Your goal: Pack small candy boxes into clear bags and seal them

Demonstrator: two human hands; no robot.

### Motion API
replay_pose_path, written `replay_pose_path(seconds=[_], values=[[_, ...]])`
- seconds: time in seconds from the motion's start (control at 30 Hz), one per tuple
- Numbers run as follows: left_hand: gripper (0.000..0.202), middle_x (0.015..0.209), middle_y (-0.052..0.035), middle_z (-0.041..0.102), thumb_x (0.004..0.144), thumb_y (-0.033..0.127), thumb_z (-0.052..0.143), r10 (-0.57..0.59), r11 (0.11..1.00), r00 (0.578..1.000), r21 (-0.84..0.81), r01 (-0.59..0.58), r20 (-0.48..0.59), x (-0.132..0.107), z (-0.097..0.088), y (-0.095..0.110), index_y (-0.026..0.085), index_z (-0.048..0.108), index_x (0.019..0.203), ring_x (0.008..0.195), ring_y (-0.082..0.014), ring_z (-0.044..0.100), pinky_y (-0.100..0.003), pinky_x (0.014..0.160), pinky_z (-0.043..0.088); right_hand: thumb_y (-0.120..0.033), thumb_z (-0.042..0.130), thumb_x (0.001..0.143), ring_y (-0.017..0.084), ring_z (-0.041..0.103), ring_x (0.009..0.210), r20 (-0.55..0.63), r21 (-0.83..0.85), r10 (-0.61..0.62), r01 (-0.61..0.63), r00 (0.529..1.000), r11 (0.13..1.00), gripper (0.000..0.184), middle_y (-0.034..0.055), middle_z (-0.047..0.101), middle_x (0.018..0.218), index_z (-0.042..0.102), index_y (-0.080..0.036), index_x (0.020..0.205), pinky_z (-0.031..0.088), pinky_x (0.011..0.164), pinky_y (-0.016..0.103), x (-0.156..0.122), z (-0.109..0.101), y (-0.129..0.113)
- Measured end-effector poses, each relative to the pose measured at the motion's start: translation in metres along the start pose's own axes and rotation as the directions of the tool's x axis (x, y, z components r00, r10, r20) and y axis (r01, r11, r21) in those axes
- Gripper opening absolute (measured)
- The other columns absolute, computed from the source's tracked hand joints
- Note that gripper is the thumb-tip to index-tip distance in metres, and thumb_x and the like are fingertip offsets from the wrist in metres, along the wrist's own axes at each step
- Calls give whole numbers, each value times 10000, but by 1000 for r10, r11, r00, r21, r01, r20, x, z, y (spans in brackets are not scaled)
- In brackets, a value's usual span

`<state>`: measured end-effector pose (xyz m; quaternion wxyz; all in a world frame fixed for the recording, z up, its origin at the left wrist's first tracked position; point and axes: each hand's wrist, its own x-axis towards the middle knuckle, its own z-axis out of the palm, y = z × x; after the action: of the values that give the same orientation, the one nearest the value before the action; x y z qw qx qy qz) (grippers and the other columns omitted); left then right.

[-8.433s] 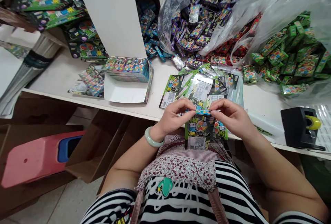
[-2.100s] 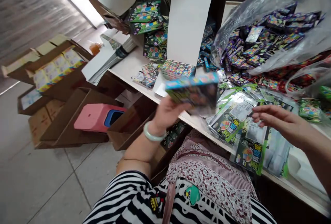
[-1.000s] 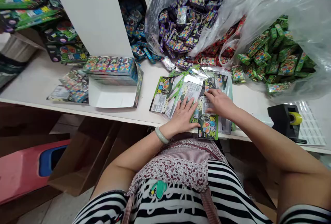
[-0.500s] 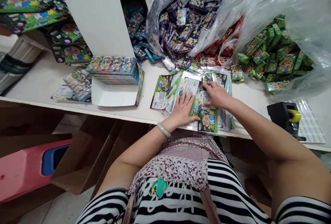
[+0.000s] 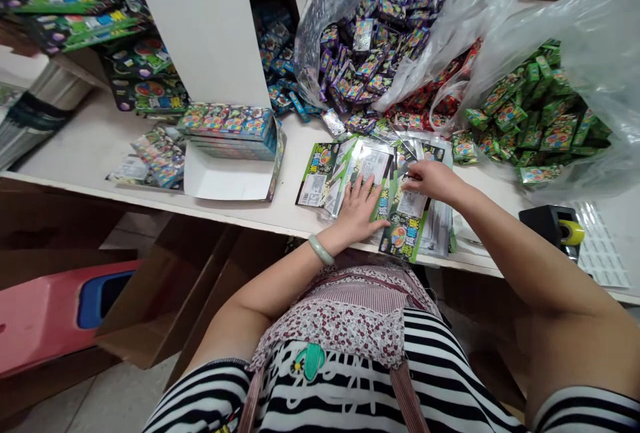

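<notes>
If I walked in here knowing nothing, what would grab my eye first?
Probably the heap of small purple boxes in a clear plastic bag at the back of the table, with green boxes bagged farther right. Next, the left hand, spread flat on printed sleeves near the front edge, beside the right hand. Left of them, a carton stands open, its tall white lid raised.

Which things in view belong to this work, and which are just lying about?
In the work, apparently:
printed packets, under left hand, at right hand
likely open box, bagged small boxes

Seemingly lying about:
tape dispenser
pink plastic item
cardboard boxes
</notes>
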<state>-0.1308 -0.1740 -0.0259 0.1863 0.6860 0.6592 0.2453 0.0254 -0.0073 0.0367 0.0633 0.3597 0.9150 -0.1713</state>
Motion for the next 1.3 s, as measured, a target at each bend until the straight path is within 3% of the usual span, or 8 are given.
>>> replay_pose_path(seconds=[0.1,0.2,0.37,0.5,0.77,0.9,1.17,1.3], values=[[436,1301,-145,658,970,227,530,34,948,980,-304,-93,-194,-6,-10,12,196,481,1402,1289,-272,590,-498,1098,464,-367,703,827,127,470,640,-102,335,-45,77,994,939,258,-17,530,647,560,-197,697,334,572,265,-19,-23,-4],[313,1083,-75,728,990,188,483,40,849,936,-482,-217,-351,-8,-33,18,207,580,1287,983,-156,718,-316,893,582,-453,723,802,136,529,663,-27,657,-134,118,991,745,253,-20,590,672,633,-217,782,418,579,268,-38,-44,-13],[370,1137,-84,733,975,193,535,334,911,889,-135,-389,-313,-11,-79,20,220,577,1342,1023,-181,709,-330,912,582,-529,794,704,155,615,736,98,815,-224,51,970,577,313,4,710,781,735,-237,801,530,684,315,-45,-54,-29],[542,1327,-162,650,963,263,550,296,954,923,120,-274,-247,-19,-93,23,189,433,1487,1188,-272,644,-442,1007,539,-531,771,741,169,649,834,-3,867,-191,98,981,488,311,17,731,842,742,-225,788,551,764,335,-41,-53,-46],[444,1320,-89,671,942,306,560,38,965,924,-226,-134,-382,-16,-106,9,198,581,1373,1187,-238,646,-389,1071,490,-572,478,966,284,591,1199,-360,512,-120,304,925,803,471,78,649,1161,686,-213,1189,529,908,452,-54,-70,-71],[425,1314,-74,683,924,365,615,-134,858,892,-501,-114,-433,-15,-100,8,198,620,1315,1192,-212,646,-365,1081,500,-651,518,913,317,573,1240,-418,523,-34,271,908,808,623,140,603,1275,559,-215,1356,533,919,460,-69,-42,-73],[491,1088,-84,760,786,529,748,-280,190,960,-979,79,23,-7,-50,12,187,684,1133,1022,-252,724,-409,925,588,-606,718,758,123,546,600,-245,919,31,222,969,326,435,-29,571,663,522,-218,756,485,568,282,-54,40,-66],[578,1135,-76,737,774,462,776,-333,196,943,-979,58,-11,-6,-39,1,203,601,1260,1049,-220,707,-366,935,573,-593,724,747,110,519,569,-143,952,54,123,988,280,437,-50,535,640,490,-224,738,462,514,256,-64,63,-62]])
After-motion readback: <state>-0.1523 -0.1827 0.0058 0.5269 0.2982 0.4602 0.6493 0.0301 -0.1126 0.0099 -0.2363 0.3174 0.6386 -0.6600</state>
